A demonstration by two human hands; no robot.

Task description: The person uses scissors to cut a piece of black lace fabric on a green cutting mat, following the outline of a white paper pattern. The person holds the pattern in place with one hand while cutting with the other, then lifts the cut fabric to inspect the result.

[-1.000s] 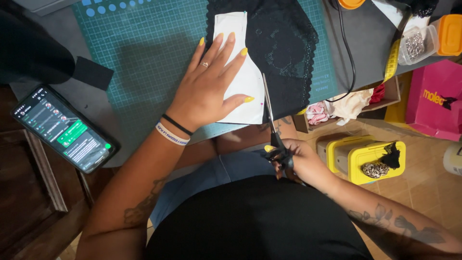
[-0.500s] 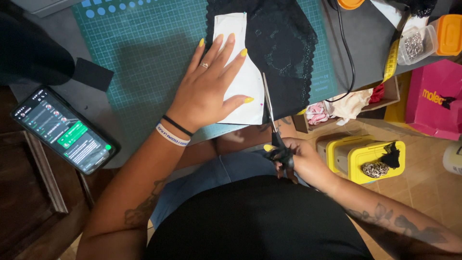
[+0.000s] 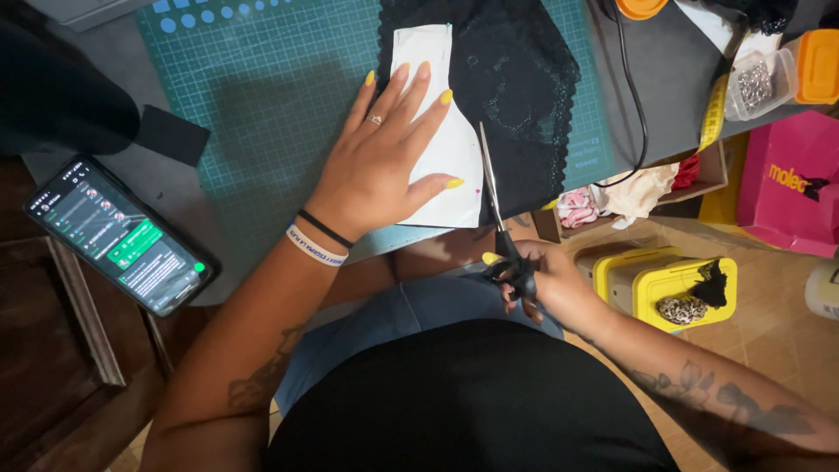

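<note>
- My left hand (image 3: pixel 377 166) lies flat and open, fingers spread, and it presses on the white paper pattern (image 3: pixel 446 131).
- The pattern lies on the black lace fabric (image 3: pixel 516 96), at the 12 o'clock side of my view, and both rest on the green cutting mat (image 3: pixel 262 96).
- My right hand (image 3: pixel 542 280) is closed around the black handles of the scissors (image 3: pixel 495 201), near the table edge at about 6 o'clock from the pattern.
- The blades of the scissors point toward 12 o'clock and run along the right edge of the pattern, over the lace. I cannot tell how wide they are parted.
- A phone (image 3: pixel 122 236) with a lit screen lies at 9 o'clock, well apart from my left hand.
- A yellow box (image 3: pixel 664 280) stands on the floor at 3 o'clock, just beside my right wrist.
</note>
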